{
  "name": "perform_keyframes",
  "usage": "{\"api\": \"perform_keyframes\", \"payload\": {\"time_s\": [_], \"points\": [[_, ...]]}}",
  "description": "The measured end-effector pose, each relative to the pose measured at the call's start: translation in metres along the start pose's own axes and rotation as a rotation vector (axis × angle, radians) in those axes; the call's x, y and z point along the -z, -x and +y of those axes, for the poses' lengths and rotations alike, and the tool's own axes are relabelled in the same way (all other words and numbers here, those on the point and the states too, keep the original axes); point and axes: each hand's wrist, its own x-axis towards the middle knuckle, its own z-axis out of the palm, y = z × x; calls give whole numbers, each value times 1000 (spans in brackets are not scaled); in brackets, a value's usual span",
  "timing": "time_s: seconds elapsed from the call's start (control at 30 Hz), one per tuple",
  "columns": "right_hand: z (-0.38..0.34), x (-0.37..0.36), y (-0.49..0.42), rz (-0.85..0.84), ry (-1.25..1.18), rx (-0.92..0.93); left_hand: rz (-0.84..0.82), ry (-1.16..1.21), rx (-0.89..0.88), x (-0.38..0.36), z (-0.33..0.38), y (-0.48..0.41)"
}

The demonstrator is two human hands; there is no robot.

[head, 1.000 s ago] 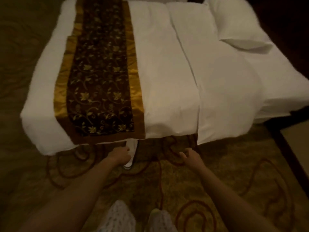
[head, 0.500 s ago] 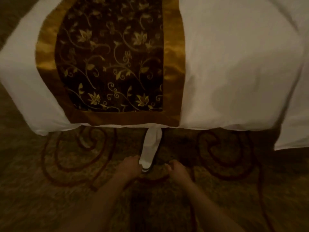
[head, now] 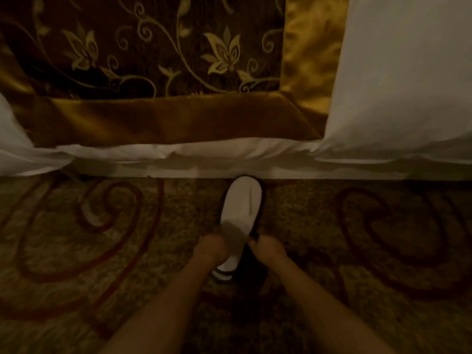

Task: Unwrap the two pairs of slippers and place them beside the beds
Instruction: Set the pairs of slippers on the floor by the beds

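White slippers (head: 241, 203) with a dark sole edge lie on the patterned carpet, toe against the foot of the bed (head: 229, 159). They look stacked as a pair; a second white heel edge shows under my left hand. My left hand (head: 212, 250) grips the slippers' left side near the opening. My right hand (head: 268, 250) pinches the dark right edge. Both hands are closed on the slippers. The light is dim, and I cannot tell if any wrapping is on them.
A brown floral bed runner (head: 153, 60) with a gold border hangs over the white bedding (head: 398, 80) at the bed's foot. The carpet (head: 89, 238) with red swirls spreads left and right of my arms.
My head has dropped closer to the floor and bed edge. My right hand has come in from the right and closed on the slippers' side; my left hand stays on them.
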Motion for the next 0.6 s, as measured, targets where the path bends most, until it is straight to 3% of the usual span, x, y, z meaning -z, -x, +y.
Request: {"api": "perform_keyframes", "payload": {"time_s": [0.27,0.47,0.6], "points": [[-6,-28,13,70,-237,-72,65,410,169,-20,1,0],[0,-23,21,262,-655,-175,39,895,176,-26,17,4],[17,-10,24,384,-674,-250,-13,1115,181,-34,21,14]]}}
